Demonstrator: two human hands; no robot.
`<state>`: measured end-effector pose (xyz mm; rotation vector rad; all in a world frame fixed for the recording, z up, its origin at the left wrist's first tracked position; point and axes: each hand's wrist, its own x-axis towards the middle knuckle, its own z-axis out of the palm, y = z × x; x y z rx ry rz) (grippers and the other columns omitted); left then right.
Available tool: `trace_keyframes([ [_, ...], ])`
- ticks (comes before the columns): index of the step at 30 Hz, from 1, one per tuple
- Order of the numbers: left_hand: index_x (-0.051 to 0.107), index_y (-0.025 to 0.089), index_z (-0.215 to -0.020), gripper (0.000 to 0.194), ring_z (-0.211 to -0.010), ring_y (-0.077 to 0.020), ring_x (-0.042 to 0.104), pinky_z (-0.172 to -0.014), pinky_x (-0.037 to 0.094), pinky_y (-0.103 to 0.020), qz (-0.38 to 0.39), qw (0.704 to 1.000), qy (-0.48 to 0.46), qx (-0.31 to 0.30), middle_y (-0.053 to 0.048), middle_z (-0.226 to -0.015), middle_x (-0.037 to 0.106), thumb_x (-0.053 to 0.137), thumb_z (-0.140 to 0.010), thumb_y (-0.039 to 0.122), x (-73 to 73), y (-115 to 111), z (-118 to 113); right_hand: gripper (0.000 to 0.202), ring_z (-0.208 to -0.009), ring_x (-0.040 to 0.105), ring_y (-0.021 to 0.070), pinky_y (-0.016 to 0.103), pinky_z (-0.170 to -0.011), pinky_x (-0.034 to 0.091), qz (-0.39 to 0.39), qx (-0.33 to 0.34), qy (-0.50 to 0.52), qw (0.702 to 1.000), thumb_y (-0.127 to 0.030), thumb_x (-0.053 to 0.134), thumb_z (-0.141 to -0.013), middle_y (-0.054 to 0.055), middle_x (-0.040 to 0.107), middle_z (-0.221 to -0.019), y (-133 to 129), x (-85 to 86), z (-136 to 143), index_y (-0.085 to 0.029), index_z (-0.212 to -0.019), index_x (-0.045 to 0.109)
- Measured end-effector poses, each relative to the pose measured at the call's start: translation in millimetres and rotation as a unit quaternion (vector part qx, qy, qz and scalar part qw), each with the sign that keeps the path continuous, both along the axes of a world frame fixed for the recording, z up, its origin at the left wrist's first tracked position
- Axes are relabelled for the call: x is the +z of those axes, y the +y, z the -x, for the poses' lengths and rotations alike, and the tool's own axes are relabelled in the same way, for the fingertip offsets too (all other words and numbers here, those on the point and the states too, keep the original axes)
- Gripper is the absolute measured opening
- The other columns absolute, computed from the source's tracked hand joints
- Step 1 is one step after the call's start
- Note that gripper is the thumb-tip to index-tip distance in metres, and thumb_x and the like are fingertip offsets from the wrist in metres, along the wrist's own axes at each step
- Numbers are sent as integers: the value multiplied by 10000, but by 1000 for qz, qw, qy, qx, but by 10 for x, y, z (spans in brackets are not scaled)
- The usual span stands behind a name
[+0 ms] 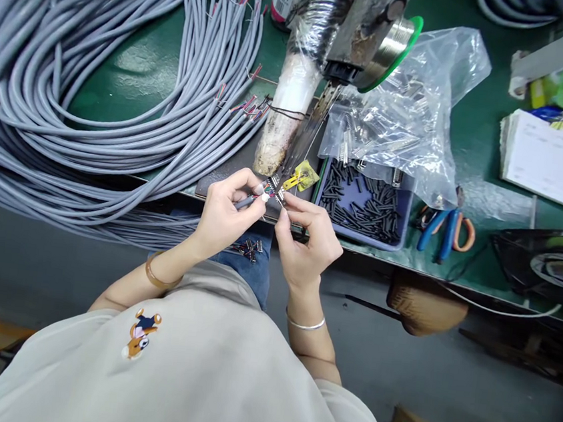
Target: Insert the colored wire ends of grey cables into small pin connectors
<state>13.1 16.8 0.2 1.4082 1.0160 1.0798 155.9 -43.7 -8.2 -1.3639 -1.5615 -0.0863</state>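
Wired cable end and connector at the near bench edge, both hands on the work.
Green bench (146,62); grey bundle (116,153) left, clear bag (441,73) right. Tray (373,243) of black tubes (362,209) nearer, just right of the hands. Solder spool (388,54) far side, pliers (447,235) right of tray. Left hand (223,215): narrow pinch on cable (245,202). Right hand (311,241): fingertips close together at connector (280,194), can't tell if gripping.

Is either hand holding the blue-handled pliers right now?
No, the blue-handled pliers lie on the green table beside the tray of black pieces, apart from the left hand and the right hand.
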Motion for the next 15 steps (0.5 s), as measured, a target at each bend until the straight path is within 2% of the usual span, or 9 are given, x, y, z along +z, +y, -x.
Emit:
trace_keyframes([
  [3,559,186,-751,137,-633,-66,502,-554,410,-175,-4,1000,-5,1,10,-783,599,668,-770,104,16,0,6,189,-924,790,165,274,-798,632,-12,-3,-40,999,-78,700,-867,41,811,-1060,-7,32,9,-241,-900,610],
  [8,560,191,-753,133,-654,-79,536,-549,416,-174,11,1000,-7,-2,6,-767,602,659,-756,102,-35,-34,22,191,-883,794,160,254,-741,631,-12,3,-91,996,-81,678,-876,70,815,-1060,-38,12,9,-243,-874,577],
  [15,555,184,-743,166,-587,-51,470,-534,399,-166,9,1000,-9,7,26,-748,572,681,-771,81,-35,-6,-10,166,-908,793,169,280,-781,636,-7,0,-52,999,-89,679,-895,54,811,-1020,11,2,4,-239,-899,609],
])
